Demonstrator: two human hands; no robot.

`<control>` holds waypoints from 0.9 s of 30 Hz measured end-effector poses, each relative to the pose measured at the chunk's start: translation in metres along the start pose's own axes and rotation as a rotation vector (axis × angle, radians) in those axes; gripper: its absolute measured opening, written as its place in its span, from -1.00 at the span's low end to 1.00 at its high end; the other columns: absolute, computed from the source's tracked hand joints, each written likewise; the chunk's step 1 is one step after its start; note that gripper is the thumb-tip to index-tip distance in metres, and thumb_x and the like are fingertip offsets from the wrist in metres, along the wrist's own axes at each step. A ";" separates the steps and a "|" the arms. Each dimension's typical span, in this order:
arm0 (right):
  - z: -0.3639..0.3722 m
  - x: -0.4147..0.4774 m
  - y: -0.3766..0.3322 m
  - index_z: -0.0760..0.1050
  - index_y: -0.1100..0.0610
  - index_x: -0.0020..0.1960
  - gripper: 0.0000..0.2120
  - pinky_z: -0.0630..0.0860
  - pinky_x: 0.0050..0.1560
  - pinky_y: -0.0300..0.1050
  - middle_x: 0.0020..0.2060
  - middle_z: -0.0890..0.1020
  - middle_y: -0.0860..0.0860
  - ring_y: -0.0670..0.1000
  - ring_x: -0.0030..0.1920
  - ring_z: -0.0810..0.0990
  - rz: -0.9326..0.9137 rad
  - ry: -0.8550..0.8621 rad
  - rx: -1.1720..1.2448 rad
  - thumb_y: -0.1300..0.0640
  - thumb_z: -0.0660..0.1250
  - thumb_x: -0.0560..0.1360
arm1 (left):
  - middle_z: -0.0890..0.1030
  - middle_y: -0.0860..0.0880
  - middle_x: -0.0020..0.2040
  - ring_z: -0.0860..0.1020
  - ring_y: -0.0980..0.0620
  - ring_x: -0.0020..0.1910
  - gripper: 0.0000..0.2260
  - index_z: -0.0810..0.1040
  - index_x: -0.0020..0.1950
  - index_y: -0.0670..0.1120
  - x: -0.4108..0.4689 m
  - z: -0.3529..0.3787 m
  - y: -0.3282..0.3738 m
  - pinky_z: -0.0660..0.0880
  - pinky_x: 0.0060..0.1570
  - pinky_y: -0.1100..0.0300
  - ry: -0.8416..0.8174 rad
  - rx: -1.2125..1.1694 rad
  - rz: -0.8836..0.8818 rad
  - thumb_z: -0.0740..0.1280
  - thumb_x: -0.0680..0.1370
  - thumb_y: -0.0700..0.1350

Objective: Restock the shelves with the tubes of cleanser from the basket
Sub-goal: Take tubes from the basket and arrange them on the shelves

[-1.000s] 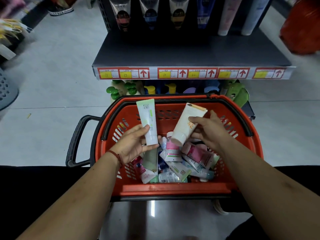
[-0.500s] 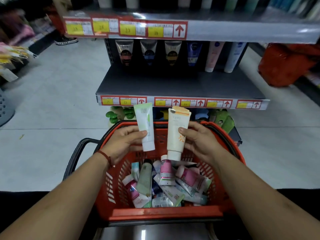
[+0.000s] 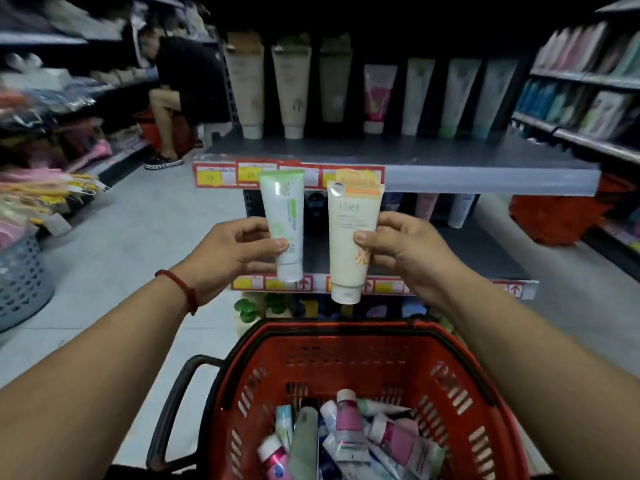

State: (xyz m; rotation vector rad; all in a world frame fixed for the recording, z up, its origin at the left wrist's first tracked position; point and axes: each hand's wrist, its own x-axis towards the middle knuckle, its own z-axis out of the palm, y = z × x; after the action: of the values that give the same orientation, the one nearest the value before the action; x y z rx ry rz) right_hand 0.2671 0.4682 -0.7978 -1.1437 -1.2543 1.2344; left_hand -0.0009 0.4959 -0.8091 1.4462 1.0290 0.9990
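Shop aisle w/ pale tiled floor (image 3: 131, 244). Grey perforated plastic bin (image 3: 20, 282) at left edge. Left-side racks (image 3: 52, 140) hold blurred packaged goods, pinks & yellows. Further back on the left, another person (image 3: 183, 84) in dark top & shorts sits on a small white stool (image 3: 216, 131), dark shoe (image 3: 162, 162) on floor. Red bag (image 3: 557, 220) sits on floor at right. Right wall racks (image 3: 588, 77) show boxed items in blue, teal & pink. Green-capped bottles (image 3: 247, 308) on lowest level, partly hidden.

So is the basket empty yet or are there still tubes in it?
Not empty. The basket still holds a pile of tubes across its bottom.
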 end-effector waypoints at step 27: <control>0.145 0.233 -0.125 0.52 0.09 0.03 -0.74 0.65 0.02 -0.04 0.02 0.70 0.06 0.07 0.02 0.70 -0.321 0.054 -0.051 0.38 0.44 0.48 | 0.71 -0.09 0.10 0.70 -0.05 0.07 -0.75 0.64 0.18 -0.16 0.113 -0.146 0.110 0.66 0.00 0.07 0.192 0.035 0.191 0.44 0.50 -0.26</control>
State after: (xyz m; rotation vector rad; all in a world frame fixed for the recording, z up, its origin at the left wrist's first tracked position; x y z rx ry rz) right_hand 0.1118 0.6878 -0.6630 -0.9596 -1.3733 0.9314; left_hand -0.1002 0.6354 -0.6787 1.5208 1.0634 1.2832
